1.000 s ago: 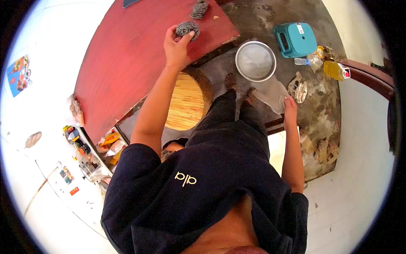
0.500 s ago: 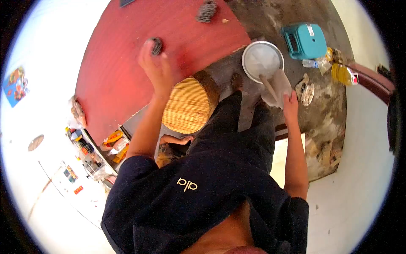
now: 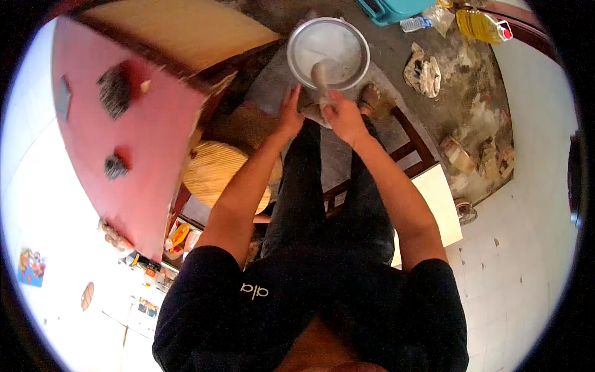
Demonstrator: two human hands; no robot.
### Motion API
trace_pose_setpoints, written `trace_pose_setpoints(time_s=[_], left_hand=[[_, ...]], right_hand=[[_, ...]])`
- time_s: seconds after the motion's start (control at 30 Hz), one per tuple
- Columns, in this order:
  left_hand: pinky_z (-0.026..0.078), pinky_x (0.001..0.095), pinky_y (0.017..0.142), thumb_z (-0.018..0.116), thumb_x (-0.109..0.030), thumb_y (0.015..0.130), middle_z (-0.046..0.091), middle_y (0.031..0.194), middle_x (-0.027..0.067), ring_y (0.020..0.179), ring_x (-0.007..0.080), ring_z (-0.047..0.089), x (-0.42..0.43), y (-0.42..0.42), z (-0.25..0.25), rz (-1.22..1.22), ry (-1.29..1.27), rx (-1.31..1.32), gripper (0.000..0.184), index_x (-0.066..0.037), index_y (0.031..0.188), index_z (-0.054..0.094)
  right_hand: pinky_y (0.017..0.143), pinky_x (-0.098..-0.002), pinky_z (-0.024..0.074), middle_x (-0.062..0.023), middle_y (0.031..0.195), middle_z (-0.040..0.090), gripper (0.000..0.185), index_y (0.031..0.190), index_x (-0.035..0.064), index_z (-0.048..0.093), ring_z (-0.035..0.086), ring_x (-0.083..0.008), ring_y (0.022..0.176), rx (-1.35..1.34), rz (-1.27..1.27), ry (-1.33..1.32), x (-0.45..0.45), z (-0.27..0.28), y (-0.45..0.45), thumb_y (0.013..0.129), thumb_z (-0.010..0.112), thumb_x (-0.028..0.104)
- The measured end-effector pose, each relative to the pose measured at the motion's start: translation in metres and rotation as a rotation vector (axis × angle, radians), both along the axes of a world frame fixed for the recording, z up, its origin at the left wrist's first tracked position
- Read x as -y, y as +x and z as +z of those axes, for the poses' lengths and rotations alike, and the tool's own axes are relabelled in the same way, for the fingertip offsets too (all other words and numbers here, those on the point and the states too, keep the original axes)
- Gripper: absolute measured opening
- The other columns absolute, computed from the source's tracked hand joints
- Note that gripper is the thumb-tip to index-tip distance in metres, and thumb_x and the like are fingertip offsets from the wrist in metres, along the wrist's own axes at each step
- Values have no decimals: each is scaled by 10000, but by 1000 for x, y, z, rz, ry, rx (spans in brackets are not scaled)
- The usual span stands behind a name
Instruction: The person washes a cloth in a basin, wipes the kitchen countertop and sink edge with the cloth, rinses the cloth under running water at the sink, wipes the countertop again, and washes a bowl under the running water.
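My right hand (image 3: pixel 345 119) is closed around a limp, greyish wet cloth (image 3: pixel 320 79). The cloth reaches over the near rim of a round metal basin (image 3: pixel 365 59), which holds cloudy whitish water. Left of the cloth, my left hand (image 3: pixel 290 113) is near the basin, fingers stretched out and nothing seen in them. Two dark, bristly scouring pads (image 3: pixel 115 92) lie apart on the red tabletop (image 3: pixel 149 155), away from both hands.
Beside the table stands a round slatted wooden stool (image 3: pixel 214 170). A teal plastic stool (image 3: pixel 396 9), a bottle of yellow oil (image 3: pixel 477 26) and a crumpled rag (image 3: pixel 423 73) are on the floor at right. A wooden frame (image 3: pixel 414 139) stands near my legs.
My left hand has come away from the red table toward the basin. My right hand, still with the cloth, is closer to the left hand. The view has turned, shifting the surroundings.
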State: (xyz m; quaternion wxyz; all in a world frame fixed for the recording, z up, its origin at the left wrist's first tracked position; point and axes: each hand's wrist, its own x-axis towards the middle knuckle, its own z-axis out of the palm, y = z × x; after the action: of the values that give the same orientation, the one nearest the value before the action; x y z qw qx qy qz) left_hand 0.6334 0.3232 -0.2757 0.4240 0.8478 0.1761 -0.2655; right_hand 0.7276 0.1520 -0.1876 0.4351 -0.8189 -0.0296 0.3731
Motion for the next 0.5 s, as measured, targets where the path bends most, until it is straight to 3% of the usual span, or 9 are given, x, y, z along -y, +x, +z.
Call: trace_pose_setpoints(time_s=[0.03,0.07,0.17,0.27,0.37,0.47,0.5], left_hand=[[303,427,1100,568,47,823,248,1513,171,1378,350,277,1,10,-19,-12,52,-41,738,-179,1467,287],[362,398,1038,569,31,832,412,1395,162,1287,315,411,0,8,-50,-45,110,55,588,-145,1371,411],[419,358,924,555,-7,868,553,1124,118,1063,249,535,-8,33,-88,-92,-179,-204,313,-75,1170,503],[433,330,824,522,-93,917,542,913,65,869,200,532,-12,22,-165,245,-587,-328,88,-56,997,512],[442,334,799,481,-175,953,553,887,64,844,202,540,-11,36,-186,221,-343,-123,133,-61,1002,529],[446,335,773,474,-223,963,560,856,68,819,202,550,-13,42,-211,303,-161,-123,182,-51,995,524],[448,336,766,478,-224,962,563,850,72,813,201,552,-15,44,-218,306,-131,-82,184,-49,997,523]], right_hand=[[722,-492,483,-302,875,606,366,1160,4,547,602,-454,849,-28,1,5,0,-9,3,816,547,127],[722,-490,485,-306,865,604,369,1159,0,547,600,-457,844,-55,1,13,2,-18,8,812,547,128],[728,-482,488,-302,871,611,364,1146,-2,553,609,-449,851,-138,-29,32,8,-46,25,810,556,138],[732,-478,490,-290,868,622,393,1177,-11,540,620,-441,856,-113,-78,30,18,-96,30,820,557,150],[747,-464,495,-287,889,631,407,1190,-27,545,627,-433,866,-161,-263,62,21,-128,43,835,559,172],[661,-302,473,-155,828,640,464,1283,-67,480,565,-160,705,-147,-209,-29,28,-179,42,888,580,153],[672,-297,471,-145,831,639,459,1282,-66,482,561,-153,712,-171,-220,-16,29,-192,43,889,579,149]])
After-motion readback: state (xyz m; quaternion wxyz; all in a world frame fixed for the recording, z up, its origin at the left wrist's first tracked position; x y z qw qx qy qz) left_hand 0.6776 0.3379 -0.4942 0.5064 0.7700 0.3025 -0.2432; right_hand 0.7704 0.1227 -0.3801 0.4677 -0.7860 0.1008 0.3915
